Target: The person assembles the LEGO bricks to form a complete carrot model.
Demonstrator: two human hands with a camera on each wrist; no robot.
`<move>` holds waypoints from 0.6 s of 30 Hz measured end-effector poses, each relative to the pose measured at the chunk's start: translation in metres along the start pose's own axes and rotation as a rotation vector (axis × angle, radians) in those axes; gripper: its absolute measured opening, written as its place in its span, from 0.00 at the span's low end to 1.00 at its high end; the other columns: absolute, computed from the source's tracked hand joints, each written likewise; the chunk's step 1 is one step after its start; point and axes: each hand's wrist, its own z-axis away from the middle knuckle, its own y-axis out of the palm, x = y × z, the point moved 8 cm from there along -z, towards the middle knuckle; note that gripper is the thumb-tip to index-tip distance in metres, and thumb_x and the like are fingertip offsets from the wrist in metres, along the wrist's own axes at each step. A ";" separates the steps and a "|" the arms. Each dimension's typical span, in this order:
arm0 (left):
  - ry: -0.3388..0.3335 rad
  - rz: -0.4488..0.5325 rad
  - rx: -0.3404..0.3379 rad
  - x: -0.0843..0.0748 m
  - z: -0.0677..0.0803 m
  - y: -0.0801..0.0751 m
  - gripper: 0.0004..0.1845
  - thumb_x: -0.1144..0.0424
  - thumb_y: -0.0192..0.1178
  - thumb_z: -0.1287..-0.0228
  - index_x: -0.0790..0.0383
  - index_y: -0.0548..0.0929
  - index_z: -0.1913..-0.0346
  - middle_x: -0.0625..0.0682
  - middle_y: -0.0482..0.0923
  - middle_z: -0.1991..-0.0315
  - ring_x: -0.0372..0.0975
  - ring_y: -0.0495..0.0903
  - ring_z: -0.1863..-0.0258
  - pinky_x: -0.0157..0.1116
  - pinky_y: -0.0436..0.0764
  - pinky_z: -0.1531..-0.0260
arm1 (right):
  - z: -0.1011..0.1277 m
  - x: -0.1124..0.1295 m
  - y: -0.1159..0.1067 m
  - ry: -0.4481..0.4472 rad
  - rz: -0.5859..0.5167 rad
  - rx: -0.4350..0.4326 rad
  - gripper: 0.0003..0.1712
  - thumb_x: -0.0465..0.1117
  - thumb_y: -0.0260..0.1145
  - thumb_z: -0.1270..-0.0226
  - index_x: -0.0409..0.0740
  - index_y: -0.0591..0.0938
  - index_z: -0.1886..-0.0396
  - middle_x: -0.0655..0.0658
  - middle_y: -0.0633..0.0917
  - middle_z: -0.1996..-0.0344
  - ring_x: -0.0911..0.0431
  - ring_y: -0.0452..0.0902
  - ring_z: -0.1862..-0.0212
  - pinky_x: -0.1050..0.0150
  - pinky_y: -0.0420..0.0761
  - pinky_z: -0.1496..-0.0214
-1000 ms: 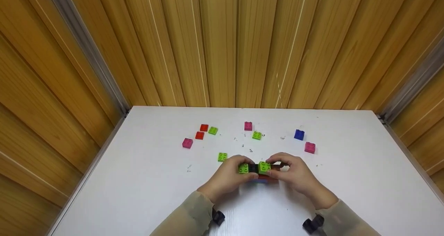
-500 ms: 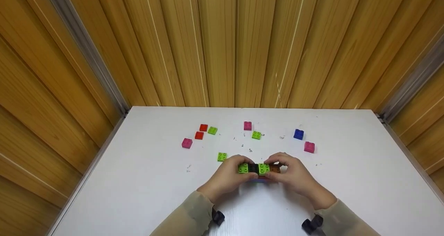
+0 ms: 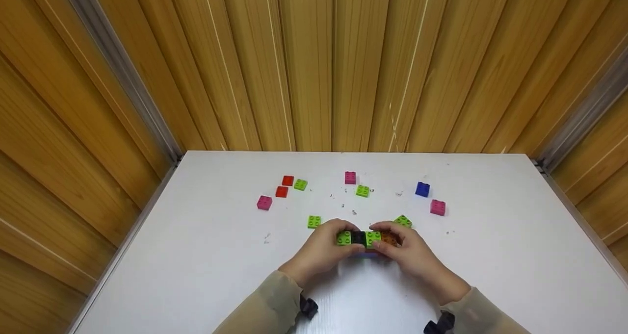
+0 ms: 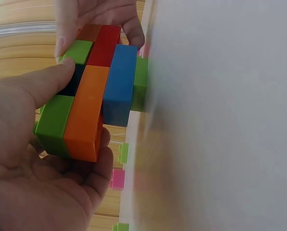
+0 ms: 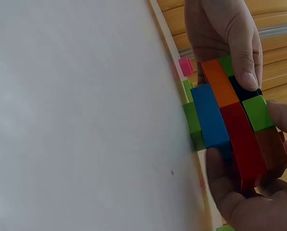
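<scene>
Near the front of the table, both hands hold a stack of toy building bricks [image 3: 359,238]. On its top row are a green brick [image 4: 56,119], a black brick [image 3: 358,237], another green brick [image 5: 257,113] and a brown brick [image 5: 272,148]. An orange brick [image 4: 87,106] and a red brick [image 5: 244,147] lie below, then a blue brick [image 4: 120,79] and a green bottom brick [image 5: 193,122]. My left hand [image 3: 321,248] grips the left end, thumb on the black brick. My right hand [image 3: 417,253] holds the right end, its thumb against the upper green brick.
Loose bricks lie beyond the hands on the white table [image 3: 206,255]: red [image 3: 281,192], pink [image 3: 264,202], blue [image 3: 422,189] and several green [image 3: 314,221]. One green brick [image 3: 403,221] is just behind my right hand. Wood-patterned panels [image 3: 309,64] rise at the table's back edge.
The right upper green brick has gone from slightly raised to level with its row. My right hand has shifted slightly left, uncovering a loose green brick behind it. The left hand stays put.
</scene>
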 end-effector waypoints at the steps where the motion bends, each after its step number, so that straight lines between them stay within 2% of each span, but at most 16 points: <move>1: 0.004 -0.001 -0.001 0.000 0.000 0.000 0.18 0.51 0.80 0.28 0.49 0.91 0.41 0.47 0.87 0.41 0.39 0.82 0.40 0.53 0.81 0.25 | 0.000 0.001 0.000 -0.006 -0.002 -0.003 0.23 0.44 0.74 0.18 0.40 0.86 0.31 0.36 0.86 0.32 0.57 0.79 0.39 0.74 0.81 0.39; 7: 0.009 -0.014 -0.010 0.001 0.000 -0.001 0.17 0.51 0.80 0.29 0.49 0.92 0.42 0.45 0.88 0.43 0.37 0.82 0.43 0.50 0.82 0.29 | 0.000 0.004 0.003 -0.045 -0.015 -0.009 0.19 0.40 0.74 0.19 0.38 0.88 0.34 0.34 0.88 0.35 0.64 0.81 0.44 0.73 0.83 0.43; 13: 0.008 -0.004 -0.011 -0.002 0.000 -0.002 0.17 0.50 0.80 0.29 0.49 0.92 0.42 0.45 0.88 0.43 0.38 0.82 0.42 0.52 0.82 0.29 | -0.002 0.006 0.000 -0.043 0.017 -0.022 0.17 0.40 0.76 0.20 0.40 0.90 0.37 0.35 0.88 0.38 0.59 0.79 0.45 0.72 0.82 0.45; 18: -0.012 0.002 -0.002 -0.001 0.000 -0.001 0.17 0.50 0.80 0.28 0.48 0.91 0.42 0.45 0.87 0.42 0.38 0.82 0.41 0.52 0.82 0.27 | -0.003 0.007 0.000 -0.036 0.022 0.004 0.18 0.40 0.76 0.20 0.39 0.89 0.36 0.34 0.88 0.39 0.57 0.78 0.48 0.71 0.83 0.49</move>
